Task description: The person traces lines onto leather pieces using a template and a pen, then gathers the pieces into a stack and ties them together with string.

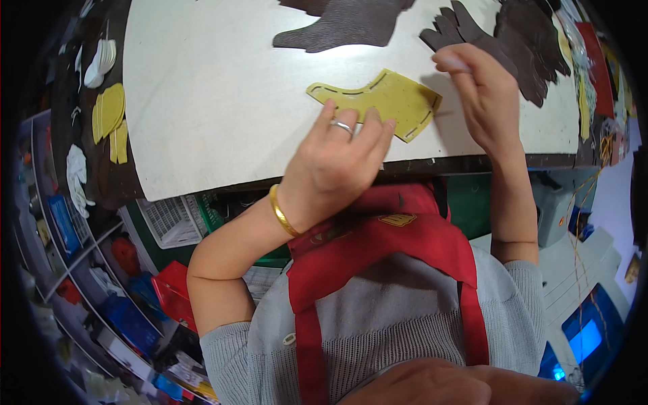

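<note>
A yellow pattern piece [385, 100], flat and curved like a boot outline with slots along its edges, is laid on the pale tabletop [216, 101] close to its near edge. It is pressed down by the left hand [334, 165], whose fingers are spread flat over the lower edge of the piece; a ring is worn on one finger and a gold bangle [282, 210] on the wrist. Nothing is gripped by this hand: the fingers are extended, resting on the piece.

The right hand [480, 94] is held just beside the right end of the yellow piece, above the tabletop, with its fingers drawn together; whether anything thin is pinched between them cannot be told. Dark brown cut pieces [513, 40] are spread behind this hand, toward the far right of the tabletop, and another dark brown cut shape [344, 27] is seen at the far edge. More yellow pieces [108, 118] are stacked well apart at the left.
</note>
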A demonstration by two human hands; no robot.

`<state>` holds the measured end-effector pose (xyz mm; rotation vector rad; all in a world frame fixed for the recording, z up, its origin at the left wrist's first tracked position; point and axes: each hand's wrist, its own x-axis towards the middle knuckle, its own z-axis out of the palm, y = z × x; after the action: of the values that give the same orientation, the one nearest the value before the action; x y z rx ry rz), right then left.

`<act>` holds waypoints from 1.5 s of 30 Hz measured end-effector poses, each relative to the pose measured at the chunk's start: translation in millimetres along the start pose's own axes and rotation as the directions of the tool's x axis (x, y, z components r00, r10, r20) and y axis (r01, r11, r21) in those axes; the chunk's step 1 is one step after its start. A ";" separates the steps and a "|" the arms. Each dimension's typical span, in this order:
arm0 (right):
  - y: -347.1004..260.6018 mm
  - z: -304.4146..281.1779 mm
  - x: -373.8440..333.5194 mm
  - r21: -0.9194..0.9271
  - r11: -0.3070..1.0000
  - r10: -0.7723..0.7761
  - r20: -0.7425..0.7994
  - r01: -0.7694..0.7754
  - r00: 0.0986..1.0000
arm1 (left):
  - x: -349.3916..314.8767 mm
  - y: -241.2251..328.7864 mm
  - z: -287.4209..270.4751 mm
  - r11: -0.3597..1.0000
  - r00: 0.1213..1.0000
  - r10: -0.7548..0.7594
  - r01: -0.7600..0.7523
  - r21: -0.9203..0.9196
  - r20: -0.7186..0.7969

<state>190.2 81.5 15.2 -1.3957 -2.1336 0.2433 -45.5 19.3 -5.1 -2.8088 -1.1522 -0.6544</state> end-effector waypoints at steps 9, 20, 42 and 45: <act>-46.8 43.7 47.4 0.348 0.922 -0.277 0.292 0.169 0.915 | -2.0 15.1 3.5 0.992 0.999 -0.041 0.037 -0.122 -0.032; -20.2 9.3 39.0 -0.020 0.950 -0.291 0.307 0.312 0.906 | 1.2 18.4 -0.3 0.993 0.996 -0.088 0.086 -0.084 -0.023; -14.7 -5.5 -9.8 0.283 0.946 0.138 0.092 -0.158 0.986 | 10.6 16.2 8.5 0.998 0.997 -0.060 0.060 0.010 -0.055; -19.5 -0.4 0.3 -0.055 0.970 0.240 0.366 -0.237 0.899 | 11.3 16.3 4.3 0.993 0.995 -0.099 0.099 0.060 -0.006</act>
<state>175.1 73.2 24.3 -1.7311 -2.2513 0.6405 -25.7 15.8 -2.5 -2.7148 -1.2948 -0.6195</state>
